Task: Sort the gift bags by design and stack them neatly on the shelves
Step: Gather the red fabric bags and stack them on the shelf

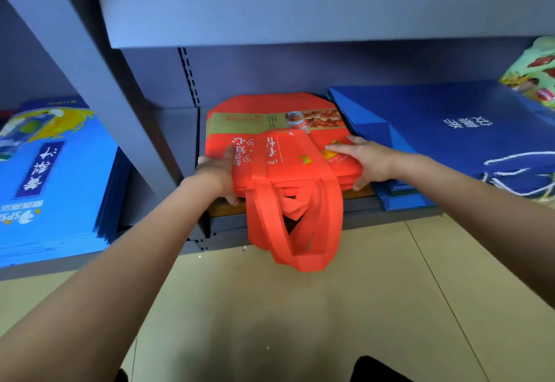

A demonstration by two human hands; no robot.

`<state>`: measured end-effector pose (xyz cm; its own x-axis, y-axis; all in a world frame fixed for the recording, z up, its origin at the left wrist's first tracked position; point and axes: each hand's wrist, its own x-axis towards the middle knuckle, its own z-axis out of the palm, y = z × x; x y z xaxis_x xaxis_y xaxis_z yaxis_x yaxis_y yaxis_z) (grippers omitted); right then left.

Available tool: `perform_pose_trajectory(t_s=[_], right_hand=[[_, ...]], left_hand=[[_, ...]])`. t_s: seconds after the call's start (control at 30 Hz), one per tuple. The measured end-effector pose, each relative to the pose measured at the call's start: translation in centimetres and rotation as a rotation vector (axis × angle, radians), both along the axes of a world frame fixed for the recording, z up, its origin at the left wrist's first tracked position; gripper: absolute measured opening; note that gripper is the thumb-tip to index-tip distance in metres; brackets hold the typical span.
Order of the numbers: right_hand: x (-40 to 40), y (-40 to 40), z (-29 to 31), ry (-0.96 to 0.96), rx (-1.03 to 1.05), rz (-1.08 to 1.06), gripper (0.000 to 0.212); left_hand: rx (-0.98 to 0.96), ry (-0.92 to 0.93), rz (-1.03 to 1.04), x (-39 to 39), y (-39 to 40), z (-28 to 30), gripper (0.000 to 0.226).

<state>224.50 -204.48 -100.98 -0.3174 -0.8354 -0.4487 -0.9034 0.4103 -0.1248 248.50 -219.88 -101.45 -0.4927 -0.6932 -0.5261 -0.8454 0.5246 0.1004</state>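
Left hand [218, 173]: grips the left edge of the red bag stack [288, 156] on the low shelf [390, 206].
Right hand [362, 159]: grips its right edge.
Writing: white Chinese characters, upside-down.
Left of left hand: light-blue bags [54, 177] reading "SPS".
Right of right hand: dark-blue bags [450, 129].

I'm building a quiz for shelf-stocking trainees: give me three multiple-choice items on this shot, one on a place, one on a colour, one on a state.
1. Where does the dark blue bag stack lie relative to the red bag stack?
A. To its right
B. To its left
C. On the floor

2. What colour are the handles hanging off the shelf edge?
A. White
B. Red
C. Green

3. What is the left hand doing?
A. Hanging idle
B. Pointing at the floor
C. Gripping the red stack's left side

Answers: 1 A, the dark blue stack sits beside the red one on the right. 2 B, the loops match the red bags. 3 C, its thumb lies on top and its fingers curl beneath, while the right hand holds the other side.
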Motion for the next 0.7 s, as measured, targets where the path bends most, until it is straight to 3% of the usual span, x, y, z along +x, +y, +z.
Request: perform_pose_trajectory(t_s=[0.27,0.4,0.47,0.6,0.7], right_hand=[[0.1,-1.4,2.3,-0.046,0.123,-0.031,0.110],[0.7,-1.0,0.7,-0.135,0.099,-0.123,0.116],[0.9,-0.5,0.8,-0.065,0.089,-0.104,0.117],[3.1,1.2,1.6,0.278,0.025,0.131,0.109],[4.6,2.8,1.8,0.223,-0.116,0.276,0.089]], left_hand=[[-0.098,-0.070,-0.138,0.1,-0.9,0.0,0.125],[-0.047,-0.045,-0.065,0.1,-0.4,-0.9,0.127],[-0.019,-0.041,-0.032,0.3,0.2,-0.7,0.128],[-0.310,-0.035,-0.323,1.0,1.6,-1.0,0.118],[-0.318,0.078,-0.492,1.3,1.2,-1.0,0.096]])
